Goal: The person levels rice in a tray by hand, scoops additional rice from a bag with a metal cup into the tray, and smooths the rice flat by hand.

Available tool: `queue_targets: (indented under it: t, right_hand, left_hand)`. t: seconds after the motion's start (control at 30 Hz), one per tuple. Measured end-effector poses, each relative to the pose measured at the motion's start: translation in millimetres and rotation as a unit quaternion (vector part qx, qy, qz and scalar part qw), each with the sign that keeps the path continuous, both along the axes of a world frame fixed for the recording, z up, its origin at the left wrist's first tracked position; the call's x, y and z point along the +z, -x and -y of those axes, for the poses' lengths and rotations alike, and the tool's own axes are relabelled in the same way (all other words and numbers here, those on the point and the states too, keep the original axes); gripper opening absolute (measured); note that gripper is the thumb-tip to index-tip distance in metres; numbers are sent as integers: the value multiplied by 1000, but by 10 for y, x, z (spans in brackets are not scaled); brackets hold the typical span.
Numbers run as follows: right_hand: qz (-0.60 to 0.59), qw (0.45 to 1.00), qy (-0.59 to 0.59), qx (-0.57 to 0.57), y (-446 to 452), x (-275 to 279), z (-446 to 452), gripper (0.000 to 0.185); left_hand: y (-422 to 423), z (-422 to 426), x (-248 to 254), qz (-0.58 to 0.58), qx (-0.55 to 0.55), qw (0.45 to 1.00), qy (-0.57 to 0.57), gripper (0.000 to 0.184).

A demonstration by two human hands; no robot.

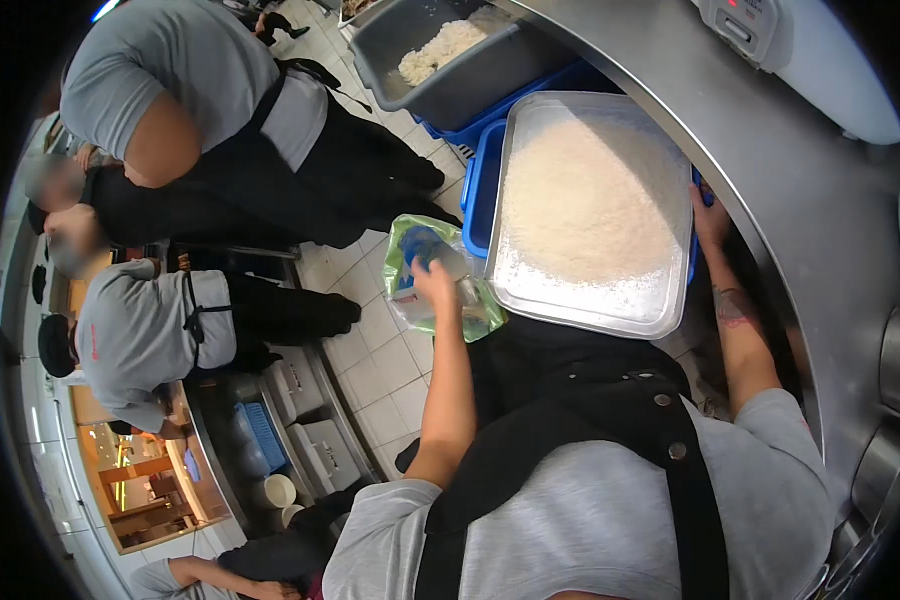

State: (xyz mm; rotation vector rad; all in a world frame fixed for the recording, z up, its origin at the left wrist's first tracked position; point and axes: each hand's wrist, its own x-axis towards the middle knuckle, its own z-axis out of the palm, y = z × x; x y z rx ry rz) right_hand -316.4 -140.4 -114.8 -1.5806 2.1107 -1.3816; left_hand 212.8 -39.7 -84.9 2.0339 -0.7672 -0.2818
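One powder-covered tray (590, 315), right fingers (699, 197) at its rim, grip unclear, left fingers (431, 270) grasping bluish item (423, 245) at green bag (486, 308)

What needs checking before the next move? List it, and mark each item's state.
1. Left hand at the green bag: ok.
2. Right hand beside the tray: ok.
3. Right hand's grip secure: cannot tell, fingers partly hidden.
4. Pale grainy heap inside the tray's rim: ok.
5. Tray fully supported by the blue bin: cannot tell, underside hidden.
6. Co-workers' hands off the tray: ok.
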Motion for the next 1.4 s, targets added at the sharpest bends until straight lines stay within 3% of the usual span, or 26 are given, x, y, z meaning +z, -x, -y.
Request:
queue_targets:
  t: [0.07, 0.13, 0.2, 0.3, 0.4, 0.5, 0.63, 0.73, 0.83, 0.93, 1.13, 1.33, 1.4]
  right_hand:
    - [-20, 1000, 22, -9, 34, -155, 66, 54]
    - [-92, 996, 10, -12, 59, -232, 104, 47]
    - [-110, 994, 9, -3, 42, -217, 121, 43]
    - [-177, 983, -39, -17, 78, -397, 244, 39]
    - [-210, 975, -56, -33, 71, -420, 367, 37]
    - [-203, 977, -51, -27, -69, -260, 465, 36]
    - [-173, 979, -100, -45, -153, -334, 710, 37]
    - [-188, 977, -96, -41, -217, -320, 713, 38]
    - [-183, 981, -62, 19, -281, -107, 520, 40]
    - [-236, 972, -1, 24, -236, -143, 456, 43]
    - [-168, 983, -76, 4, -255, -99, 363, 41]
    - [-164, 986, -10, -11, -258, -218, 398, 38]
    - [-175, 984, -18, -5, -252, -217, 391, 37]
  left_hand:
    - [469, 46, 483, 51, -156, 986, 0, 40]
    - [821, 111, 620, 113, -281, 953, -30, 34]
    - [1056, 145, 594, 112, -292, 946, -86, 30]
    - [1002, 164, 266, 221, -289, 931, -25, 29]
    - [1059, 55, 428, 249, -284, 925, 36, 34]
    - [1067, -77, 396, 145, -294, 944, -29, 38]
    - [1351, -306, 463, 232, -274, 930, -82, 51]
    - [1387, -357, 461, 304, -301, 904, -2, 53]
    - [1354, -249, 419, 217, -391, 894, -36, 61]
    - [1282, -14, 368, 211, -409, 887, -25, 69]
    - [1416, 484, 279, 208, -416, 885, 15, 76]
    - [1506, 1086, 246, 87, -392, 915, 31, 72]
    - [1571, 1302, 225, 32, -397, 916, 45, 62]
